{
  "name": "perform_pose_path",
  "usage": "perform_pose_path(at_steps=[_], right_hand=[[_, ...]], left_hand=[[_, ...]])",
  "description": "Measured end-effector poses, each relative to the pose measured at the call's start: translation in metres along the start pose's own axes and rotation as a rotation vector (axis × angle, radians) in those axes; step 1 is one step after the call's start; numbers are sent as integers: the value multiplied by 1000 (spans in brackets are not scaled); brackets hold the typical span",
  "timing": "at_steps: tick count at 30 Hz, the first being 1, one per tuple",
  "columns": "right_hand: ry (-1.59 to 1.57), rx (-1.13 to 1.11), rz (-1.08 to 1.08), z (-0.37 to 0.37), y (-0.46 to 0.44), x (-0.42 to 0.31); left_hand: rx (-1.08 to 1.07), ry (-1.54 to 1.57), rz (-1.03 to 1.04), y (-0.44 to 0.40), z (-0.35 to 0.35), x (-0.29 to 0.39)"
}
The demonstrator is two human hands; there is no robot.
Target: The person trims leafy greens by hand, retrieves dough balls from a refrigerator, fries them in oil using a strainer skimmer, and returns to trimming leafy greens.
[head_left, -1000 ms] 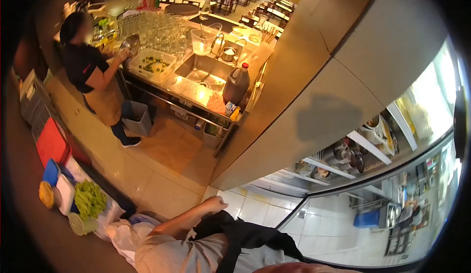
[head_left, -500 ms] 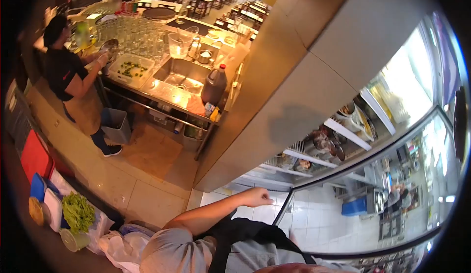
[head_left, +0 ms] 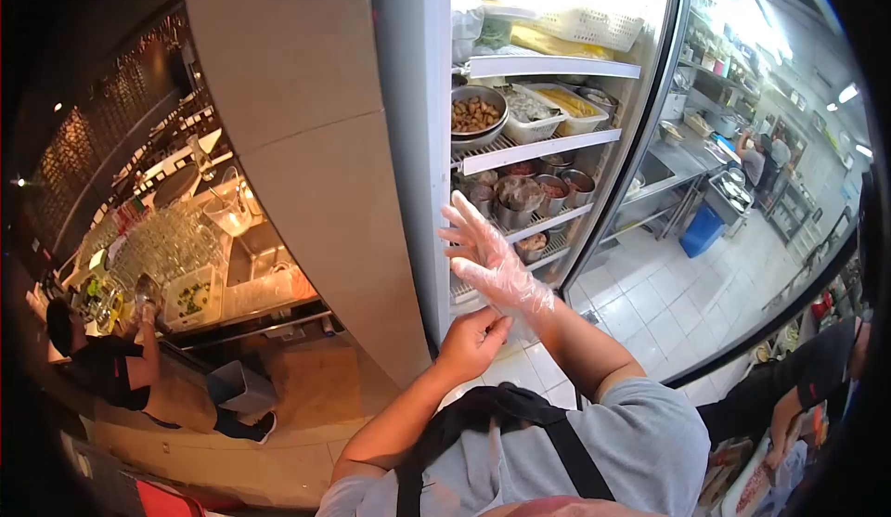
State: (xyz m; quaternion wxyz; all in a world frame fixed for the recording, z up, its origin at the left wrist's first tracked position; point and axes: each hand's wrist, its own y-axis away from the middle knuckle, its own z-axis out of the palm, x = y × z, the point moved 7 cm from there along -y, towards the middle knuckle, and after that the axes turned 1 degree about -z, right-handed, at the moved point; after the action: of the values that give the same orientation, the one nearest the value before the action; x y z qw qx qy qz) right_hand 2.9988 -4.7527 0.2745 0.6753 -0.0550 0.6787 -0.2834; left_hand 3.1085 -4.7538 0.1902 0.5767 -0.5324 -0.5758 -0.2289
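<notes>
Glove (head_left: 520, 285), thin and clear, worn on the right hand (head_left: 487, 257) at the centre of my remote head view; its plastic wrinkles over the palm and wrist; the right hand is wide, fingers spread and pointing up toward the shelves; the left hand (head_left: 475, 342), bare, sits just below, narrow, its fingers curled closed on the loose cuff near the wrist; both forearms reach up from a grey T-shirt (head_left: 640, 443) crossed by black straps (head_left: 577, 461); beyond the hands I see a brightly lit cooler (head_left: 430, 174); one shelf holds a metal bowl (head_left: 478, 136) of brown chunks, just beside white tubs (head_left: 536, 130), one with something yellow in it; the shelf below bears metal pots (head_left: 552, 203); right of the shelves, a glass panel (head_left: 650, 303) shows a white-tiled kitchen with a blue bin (head_left: 703, 229) and two distant people (head_left: 766, 160); at the lower right edge, a person in a dark shirt (head_left: 784, 378) has a hand near items too blurred to name; on the left, past a broad grey pillar (head_left: 297, 81), a person in a tan apron (head_left: 181, 387) stands at a counter (head_left: 246, 303) with a tray (head_left: 215, 287) of small green pieces and crowded glasses (head_left: 162, 248); a grey bin (head_left: 246, 396) is near their feet.
</notes>
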Motion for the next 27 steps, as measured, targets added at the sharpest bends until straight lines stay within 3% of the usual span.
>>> perform_pose_path(at_steps=[3,7,11,13,15,17,19,21,22,23,25,27], right_hand=[[258,-76,-211,-22,-32,-56],[434,81,-485,-88,-62,-140],[98,213,-372,-165,-81,-179],[-150,139,-446,-200,-95,-198],[-318,21,-447,-235,-115,-203],[-390,-14,-467,-263,-133,-206],[-944,-229,-364,-284,-148,-205],[-1047,-257,-396,-303,-167,-202],[-1056,-228,-391,-311,-175,-198],[-1060,-204,-387,-319,-182,-195],[-1091,-233,-382,-330,-189,-190],[-1141,-278,-363,-336,-194,-186]], left_hand=[[-41,-101,40,-29,-9,38],[65,-339,263,-90,-34,114],[265,-558,484,-169,-59,214],[384,-652,565,-217,-64,249],[536,-927,784,-268,-64,284],[654,-1173,828,-320,-65,311],[781,-1434,1042,-368,-66,329],[517,-1276,467,-413,-66,350],[462,-1440,602,-440,-77,347],[578,-1530,556,-453,-82,342],[327,-1323,358,-475,-78,343],[324,-1264,364,-487,-80,337]])
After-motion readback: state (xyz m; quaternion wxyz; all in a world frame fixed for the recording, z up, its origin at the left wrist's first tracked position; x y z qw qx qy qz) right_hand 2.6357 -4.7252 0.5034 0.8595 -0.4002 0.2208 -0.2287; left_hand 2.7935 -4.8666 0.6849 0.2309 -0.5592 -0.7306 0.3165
